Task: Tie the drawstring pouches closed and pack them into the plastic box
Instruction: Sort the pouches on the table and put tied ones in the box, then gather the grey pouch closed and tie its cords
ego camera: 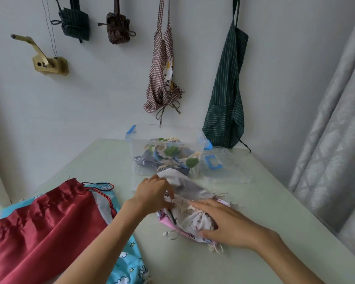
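Note:
A small pile of drawstring pouches lies on the table in front of me: a grey pouch [190, 186] on top, a white printed pouch [190, 219] under it and a pink pouch [184, 234] at the bottom. My left hand [152, 191] pinches the edge of the grey pouch. My right hand [223, 220] rests flat on the white printed pouch with fingers spread. The clear plastic box [139, 158] with blue latches stands behind the pile and holds several tied pouches [172, 154].
The box lid [230, 171] lies flat to the right of the box. A large red satin drawstring bag [43, 228] lies at the left on a blue printed bag [129, 263]. Aprons and bags hang on the wall; a grey curtain [332, 124] hangs at right.

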`<state>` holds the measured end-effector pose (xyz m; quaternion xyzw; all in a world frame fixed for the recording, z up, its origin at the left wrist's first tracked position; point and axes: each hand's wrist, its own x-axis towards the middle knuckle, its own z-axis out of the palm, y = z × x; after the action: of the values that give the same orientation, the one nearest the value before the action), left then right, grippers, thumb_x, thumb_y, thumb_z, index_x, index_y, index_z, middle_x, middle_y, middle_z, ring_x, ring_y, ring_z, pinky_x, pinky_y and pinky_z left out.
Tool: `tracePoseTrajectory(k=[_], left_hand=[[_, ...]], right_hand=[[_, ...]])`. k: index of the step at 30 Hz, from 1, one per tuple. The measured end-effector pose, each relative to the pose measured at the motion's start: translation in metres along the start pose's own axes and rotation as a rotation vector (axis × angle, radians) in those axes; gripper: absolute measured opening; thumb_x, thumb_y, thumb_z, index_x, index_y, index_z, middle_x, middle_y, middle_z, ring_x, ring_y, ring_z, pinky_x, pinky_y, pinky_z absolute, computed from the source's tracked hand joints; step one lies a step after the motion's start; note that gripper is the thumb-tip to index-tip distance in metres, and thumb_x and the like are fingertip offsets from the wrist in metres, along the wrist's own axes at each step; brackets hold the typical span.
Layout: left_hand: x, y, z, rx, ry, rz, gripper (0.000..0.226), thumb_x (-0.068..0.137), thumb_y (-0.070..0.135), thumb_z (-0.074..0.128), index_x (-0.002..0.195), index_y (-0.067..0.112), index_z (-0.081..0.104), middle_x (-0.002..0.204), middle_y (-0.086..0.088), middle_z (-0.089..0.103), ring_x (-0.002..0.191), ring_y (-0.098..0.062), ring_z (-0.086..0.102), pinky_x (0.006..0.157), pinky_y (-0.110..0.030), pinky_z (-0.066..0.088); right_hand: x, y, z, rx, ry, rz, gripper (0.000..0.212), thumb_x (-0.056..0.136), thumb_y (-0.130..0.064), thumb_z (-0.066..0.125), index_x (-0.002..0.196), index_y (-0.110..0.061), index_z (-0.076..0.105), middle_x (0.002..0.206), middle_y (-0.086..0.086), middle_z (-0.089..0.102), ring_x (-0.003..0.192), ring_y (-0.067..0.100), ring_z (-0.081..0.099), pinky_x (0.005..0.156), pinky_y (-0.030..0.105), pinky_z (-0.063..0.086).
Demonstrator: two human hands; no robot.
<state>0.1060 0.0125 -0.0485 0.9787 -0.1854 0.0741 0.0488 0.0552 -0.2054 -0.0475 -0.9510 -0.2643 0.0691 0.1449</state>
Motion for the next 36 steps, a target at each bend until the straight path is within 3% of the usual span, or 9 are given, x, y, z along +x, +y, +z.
tracePoseTrajectory(k=[6,11,16,21,23,25,28,34,36], left_hand=[[0.000,0.003,-0.007,-0.028,0.000,0.069,0.033,0.095,0.041,0.048,0.119,0.019,0.054,0.127,-0.001,0.056,0.125,-0.018,0.044,0.102,-0.030,0.032],[0.026,-0.003,-0.058,-0.410,0.162,-0.176,0.026,0.097,0.028,0.047,0.115,0.009,0.049,0.115,-0.010,0.063,0.099,-0.030,0.063,0.084,-0.041,0.053],[0.071,-0.016,-0.123,-0.953,0.360,-0.344,0.015,0.093,0.018,0.057,0.099,0.005,0.056,0.103,-0.019,0.068,0.085,-0.030,0.069,0.081,-0.044,0.057],[0.104,-0.033,-0.149,-0.861,0.670,-0.317,0.014,0.087,0.023,0.065,0.092,0.010,0.066,0.102,-0.007,0.068,0.091,-0.026,0.067,0.086,-0.036,0.053],[0.109,-0.037,-0.139,-0.762,0.779,-0.327,0.020,0.085,0.025,0.067,0.099,0.011,0.069,0.110,-0.003,0.068,0.097,-0.021,0.066,0.081,-0.028,0.048],[0.116,-0.047,-0.115,-0.653,0.719,-0.321,0.016,0.085,0.023,0.068,0.098,0.013,0.070,0.114,-0.003,0.068,0.099,-0.018,0.065,0.080,-0.027,0.048],[0.121,-0.057,-0.075,-0.379,0.205,-0.262,0.023,0.091,0.024,0.059,0.108,0.013,0.069,0.119,-0.006,0.066,0.096,-0.020,0.060,0.080,-0.028,0.045],[0.127,-0.062,-0.075,-0.107,0.133,-0.195,0.041,0.100,0.038,0.032,0.125,0.018,0.058,0.125,-0.009,0.060,0.107,-0.026,0.053,0.085,-0.035,0.044],[0.131,-0.060,-0.072,-0.127,-0.065,-0.262,0.056,0.100,0.046,0.022,0.127,0.010,0.054,0.130,-0.015,0.055,0.115,-0.031,0.051,0.094,-0.039,0.040]], right_hand=[[0.011,0.013,-0.011,0.020,0.193,0.061,0.047,0.080,-0.021,0.066,0.125,-0.032,0.058,0.125,-0.009,0.060,0.104,0.011,0.058,0.085,0.026,0.045],[0.039,0.004,-0.070,0.286,0.484,-0.023,0.048,0.078,-0.006,0.072,0.123,-0.018,0.062,0.109,-0.004,0.063,0.092,0.012,0.060,0.076,0.016,0.044],[0.094,-0.027,-0.129,0.106,0.861,-0.122,0.041,0.081,-0.002,0.067,0.120,-0.015,0.063,0.108,0.002,0.062,0.085,0.016,0.056,0.072,0.020,0.043],[0.140,-0.023,-0.147,-0.186,1.025,-0.154,0.052,0.080,0.012,0.057,0.123,-0.016,0.060,0.121,0.004,0.057,0.094,0.022,0.060,0.068,0.032,0.053],[0.157,-0.009,-0.136,-0.282,0.970,-0.134,0.058,0.081,0.013,0.054,0.132,-0.015,0.050,0.135,0.006,0.046,0.108,0.025,0.056,0.073,0.033,0.056],[0.174,0.006,-0.117,-0.236,0.635,-0.024,0.053,0.088,0.005,0.047,0.137,-0.015,0.042,0.143,0.008,0.038,0.121,0.026,0.047,0.085,0.034,0.052],[0.180,0.018,-0.094,-0.068,0.219,0.229,0.036,0.096,-0.021,0.029,0.116,-0.017,0.058,0.126,0.011,0.057,0.110,0.031,0.053,0.093,0.039,0.041],[0.182,0.014,-0.095,0.183,0.329,0.160,0.041,0.100,-0.034,0.022,0.132,-0.028,0.047,0.142,-0.001,0.048,0.125,0.023,0.047,0.103,0.041,0.037],[0.182,0.011,-0.091,0.108,0.217,0.206,0.044,0.099,-0.037,0.017,0.114,-0.021,0.055,0.137,0.011,0.051,0.111,0.025,0.050,0.093,0.040,0.037]])
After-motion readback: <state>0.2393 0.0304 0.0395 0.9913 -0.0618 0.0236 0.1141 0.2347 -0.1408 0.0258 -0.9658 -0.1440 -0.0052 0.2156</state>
